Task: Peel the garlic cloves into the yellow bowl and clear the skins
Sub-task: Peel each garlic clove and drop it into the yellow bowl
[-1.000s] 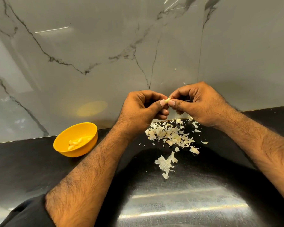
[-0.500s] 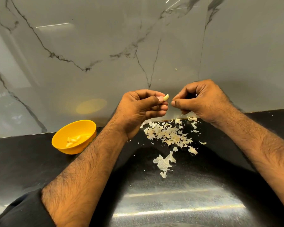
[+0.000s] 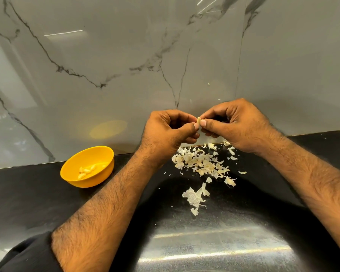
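Observation:
A small pale garlic clove [image 3: 198, 121] is pinched between the thumb and fingers of my left hand [image 3: 168, 132] and my right hand [image 3: 236, 124], both held above the counter in front of the wall. Under the hands lies a heap of papery garlic skins [image 3: 202, 163], with a bigger piece of skin [image 3: 194, 197] nearer to me. The yellow bowl [image 3: 106, 154] stands to the left on the black counter and holds several peeled cloves [image 3: 86, 170].
The black speckled countertop [image 3: 37, 193] runs the width of the view, meeting a grey marble-patterned wall [image 3: 126, 75] behind. A dark sleeve [image 3: 28, 256] shows at the lower left.
Half a second ago the hands were apart, the clove in my left fingers only. My right hand has come back and now pinches the clove too.

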Demonstrator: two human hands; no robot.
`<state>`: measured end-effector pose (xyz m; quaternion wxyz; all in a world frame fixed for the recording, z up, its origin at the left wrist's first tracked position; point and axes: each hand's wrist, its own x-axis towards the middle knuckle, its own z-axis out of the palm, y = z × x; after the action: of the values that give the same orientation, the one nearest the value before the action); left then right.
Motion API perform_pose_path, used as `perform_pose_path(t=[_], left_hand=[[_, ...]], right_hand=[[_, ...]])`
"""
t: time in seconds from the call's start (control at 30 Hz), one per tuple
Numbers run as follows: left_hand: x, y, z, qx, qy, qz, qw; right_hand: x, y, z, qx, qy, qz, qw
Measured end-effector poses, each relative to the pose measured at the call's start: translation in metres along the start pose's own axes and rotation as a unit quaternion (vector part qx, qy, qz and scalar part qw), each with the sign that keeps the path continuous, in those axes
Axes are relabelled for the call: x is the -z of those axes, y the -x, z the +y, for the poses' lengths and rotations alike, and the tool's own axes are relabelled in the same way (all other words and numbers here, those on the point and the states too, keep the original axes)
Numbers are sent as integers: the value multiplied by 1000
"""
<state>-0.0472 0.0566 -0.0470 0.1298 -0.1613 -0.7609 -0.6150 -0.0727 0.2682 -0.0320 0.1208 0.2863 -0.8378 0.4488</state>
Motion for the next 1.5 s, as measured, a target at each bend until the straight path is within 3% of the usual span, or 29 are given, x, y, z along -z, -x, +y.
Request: perform_pose_path(t=[0.33, 0.67, 0.77, 1.2, 1.33, 1.5], left_hand=[[2, 1, 0, -13, -83, -16, 996], [5, 1, 5, 89, 100, -55, 989], [5, 0, 4, 76, 77, -33, 994], [-3, 1, 0, -6, -109, 20, 994], [-3, 0, 1, -5, -116, 15, 993], [1, 0, 2, -10, -92, 44, 995]], right_hand=[[-4, 1, -5, 21, 102, -17, 994], [0, -1, 0, -48, 21, -9, 999], [0, 0, -3, -47, -9, -23, 999], [-6, 0, -4, -17, 62, -23, 998], [-6, -1, -2, -17, 74, -11, 997], [-4, 1, -3, -47, -20, -31, 998]])
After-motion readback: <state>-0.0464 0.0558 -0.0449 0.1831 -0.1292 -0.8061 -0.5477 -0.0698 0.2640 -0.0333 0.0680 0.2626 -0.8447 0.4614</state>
